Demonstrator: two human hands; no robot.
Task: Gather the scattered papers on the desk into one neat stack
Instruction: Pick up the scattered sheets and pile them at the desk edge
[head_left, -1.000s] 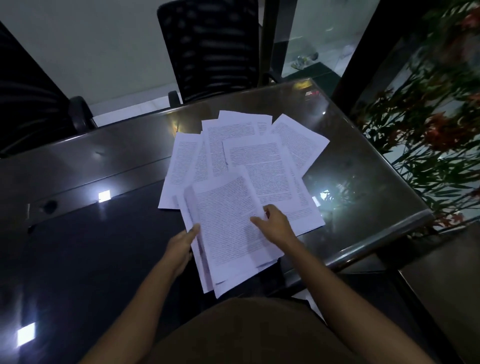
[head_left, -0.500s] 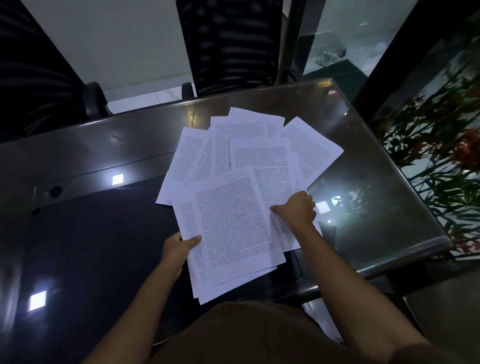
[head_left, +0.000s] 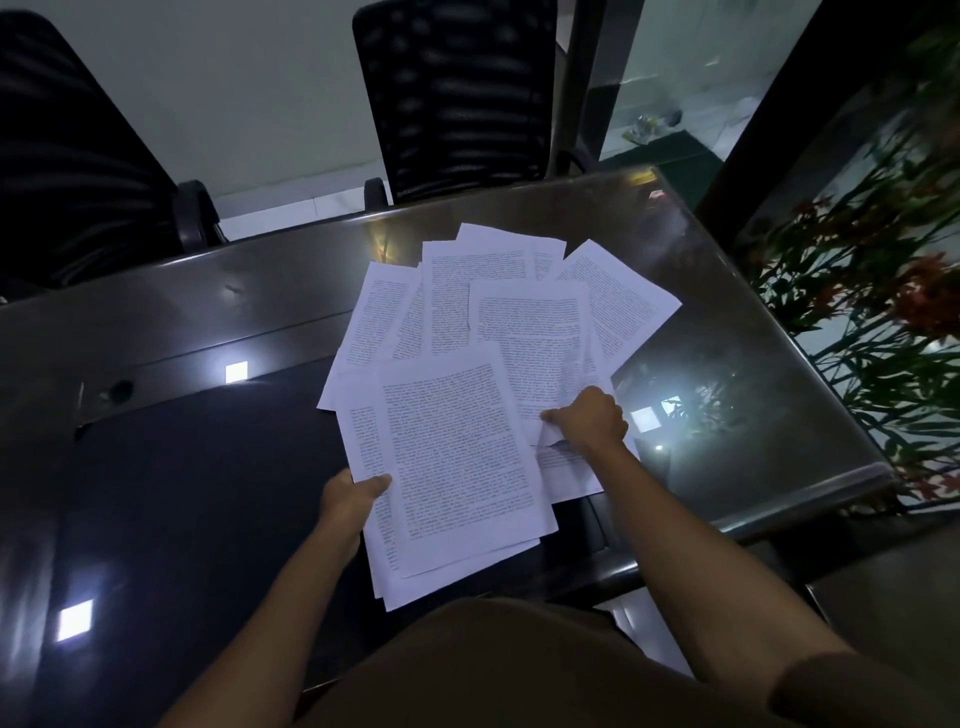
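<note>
Several white printed papers (head_left: 498, 291) lie fanned and overlapping on the dark glass-topped desk (head_left: 218, 322). A small loose stack (head_left: 457, 457) of sheets sits nearest me, overhanging the front edge. My left hand (head_left: 350, 496) grips that stack at its left edge, thumb on top. My right hand (head_left: 589, 421) is closed on the lower part of one sheet (head_left: 535, 343) lying to the right of the stack, pinching the paper so it puckers. Another sheet (head_left: 618, 306) lies angled at the far right.
Two black mesh office chairs (head_left: 457, 98) (head_left: 67, 156) stand behind the desk. A glass wall with red-flowered plants (head_left: 883, 291) runs along the right. The desk's right edge (head_left: 810, 488) is close to the papers. Ceiling lights reflect in the desktop.
My right hand has moved from the stack's top sheet out to the right and closed on a neighbouring sheet. My left hand's thumb now lies on the stack. The view has shifted slightly.
</note>
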